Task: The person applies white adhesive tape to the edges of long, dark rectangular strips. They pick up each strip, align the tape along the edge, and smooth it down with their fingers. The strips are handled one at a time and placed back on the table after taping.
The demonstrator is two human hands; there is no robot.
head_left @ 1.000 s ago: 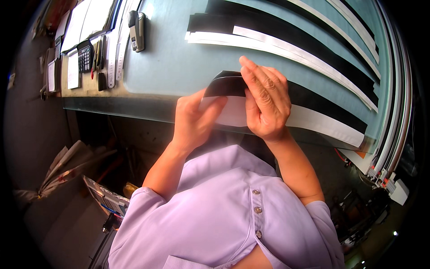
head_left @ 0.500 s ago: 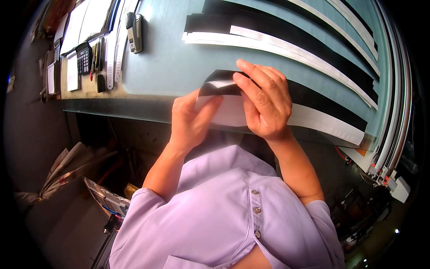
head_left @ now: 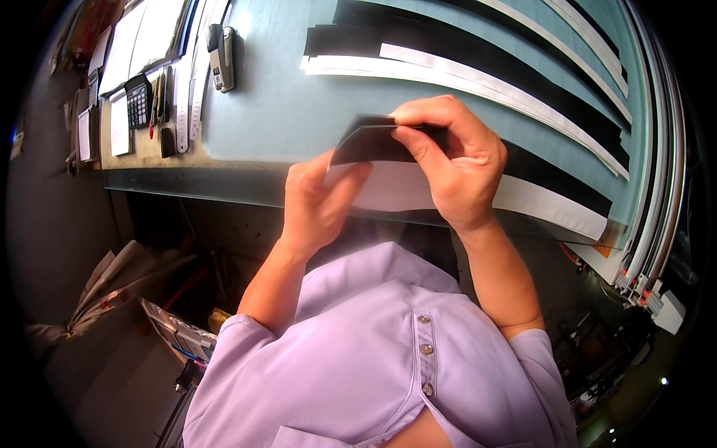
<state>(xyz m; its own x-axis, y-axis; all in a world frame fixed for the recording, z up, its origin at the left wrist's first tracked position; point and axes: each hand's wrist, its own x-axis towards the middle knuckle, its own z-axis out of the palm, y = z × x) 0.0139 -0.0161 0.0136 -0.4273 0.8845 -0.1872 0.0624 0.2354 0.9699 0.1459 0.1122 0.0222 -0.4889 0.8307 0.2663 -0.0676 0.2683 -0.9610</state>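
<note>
A person in a light purple shirt (head_left: 351, 351) is at the near edge of a bench (head_left: 261, 112) which has a pale blue-green top. The black-and-white strip (head_left: 392, 185) is at the centre of the frame, and it runs along this edge toward the right. Its upper band is black and its lower band is white; the left end is bent upward.

The left hand (head_left: 317, 200) holds this end, with the thumb lying on the white band and the other fingers hidden behind. The right hand (head_left: 467, 164) pinches the black upper edge between the thumb and the index finger, near the same end.

In the upper right of the frame, other black and white strips (head_left: 478, 61) lie on the bench, some of them overlapping. Beyond them, long metal rails (head_left: 661, 164) go along the right side. In the upper left there are a stapler (head_left: 221, 58), two rulers (head_left: 189, 108) placed side by side, some pens (head_left: 159, 93), a calculator (head_left: 138, 102) and white papers (head_left: 142, 37). A gathered brownish bundle (head_left: 104, 287) is seen in the lower left.
</note>
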